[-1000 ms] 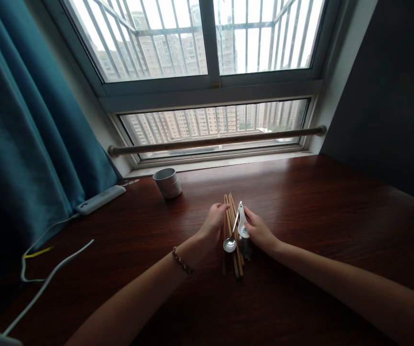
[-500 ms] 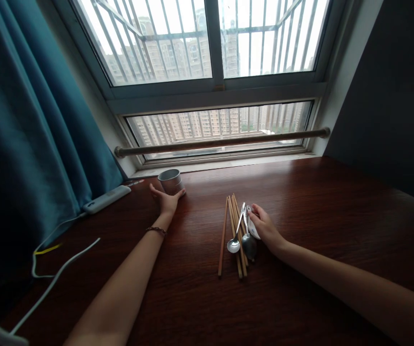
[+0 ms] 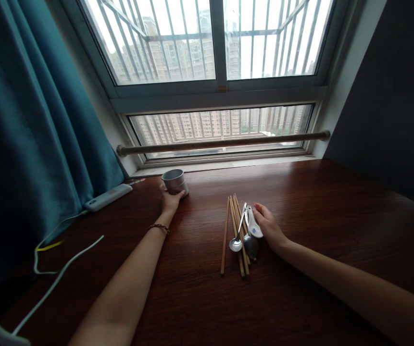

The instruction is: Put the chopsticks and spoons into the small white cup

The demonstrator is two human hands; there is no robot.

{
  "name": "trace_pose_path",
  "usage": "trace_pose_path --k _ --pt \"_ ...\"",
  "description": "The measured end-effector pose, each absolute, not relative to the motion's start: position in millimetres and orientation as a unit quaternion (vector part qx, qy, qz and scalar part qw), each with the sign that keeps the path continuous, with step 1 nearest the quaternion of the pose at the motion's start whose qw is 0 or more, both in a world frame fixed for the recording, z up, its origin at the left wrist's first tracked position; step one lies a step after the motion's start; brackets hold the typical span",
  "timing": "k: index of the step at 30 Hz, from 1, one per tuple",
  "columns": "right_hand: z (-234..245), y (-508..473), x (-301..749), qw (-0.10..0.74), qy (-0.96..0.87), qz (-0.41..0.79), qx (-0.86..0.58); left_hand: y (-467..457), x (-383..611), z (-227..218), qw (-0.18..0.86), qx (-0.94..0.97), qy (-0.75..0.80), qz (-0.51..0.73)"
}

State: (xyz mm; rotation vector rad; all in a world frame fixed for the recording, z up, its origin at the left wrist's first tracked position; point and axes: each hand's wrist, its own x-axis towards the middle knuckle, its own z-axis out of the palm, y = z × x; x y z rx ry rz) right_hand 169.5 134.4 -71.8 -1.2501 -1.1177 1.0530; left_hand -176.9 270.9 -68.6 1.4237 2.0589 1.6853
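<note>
Head view: left hand [image 3: 169, 201] grips cup [image 3: 174, 181] (upright).

left hand [image 3: 169, 200]: hides cup [image 3: 175, 180] base | both forearms: cut off at bottom edge

Bare forearms; a beaded bracelet [image 3: 158, 228] circles the left wrist.

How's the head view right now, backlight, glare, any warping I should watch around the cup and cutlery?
Head view: the window is blown out, so the table sits dim and backlit. Soft sheen on the wood, bright glints on the metal spoon. Left hand at the cup and right hand by the white spoon read sharp. Wide-angle bending at the frame edges.
</note>
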Motion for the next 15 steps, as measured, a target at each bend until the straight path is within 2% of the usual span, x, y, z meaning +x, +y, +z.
trace_pose_path --k 8,15 --pt "-63.6 130.7 172.5 0.568 -0.503 0.395 -0.518 250.5 -139.4 -43.1 0.143 0.565 0.627 0.517" --pt "-31.4 121.5 177.9 0.574 -0.637 0.339 -0.386 183.5 -27.0 -11.3 0.218 0.746 0.413 0.474"
